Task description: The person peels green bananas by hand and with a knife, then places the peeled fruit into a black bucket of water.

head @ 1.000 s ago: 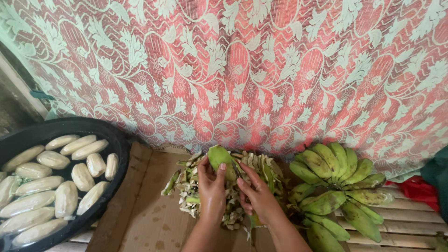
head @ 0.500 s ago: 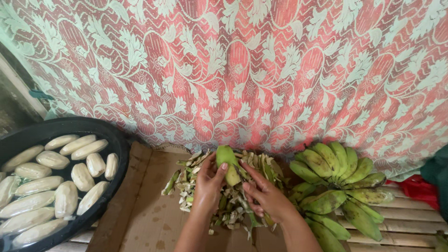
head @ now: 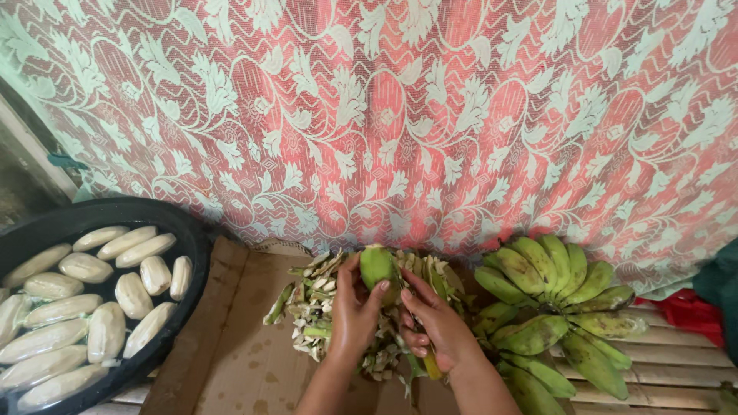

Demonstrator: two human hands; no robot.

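- Head view shows my fingers first: my left hand (head: 352,315) is wrapped around a green banana (head: 378,267), thumb on its side, and holds it upright just above the peel pile (head: 330,319).
- My right hand (head: 440,327) touches the same banana with the fingertips near its top; a yellow-green strip hangs under this hand. I cannot tell if I hold any blade, the palm hides it.
- Risk, as I judge it: the banana is held only by its lower part, so it can slip and fall into the peels if my right hand pulls hard on the skin. The sap can also make my fingers sticky.
- Cardboard (head: 231,361) lies under the peels; loose peels may slide off its edge.
- Right of my hands lies a bunch (head: 550,307) of unpeeled green bananas, near my wrist, so my arm could push it.
- At left stands a black basin (head: 188,238). It holds many peeled bananas (head: 104,330), pale, lying in what looks like water.
- Behind everything hangs a red and white lace curtain (head: 430,115).
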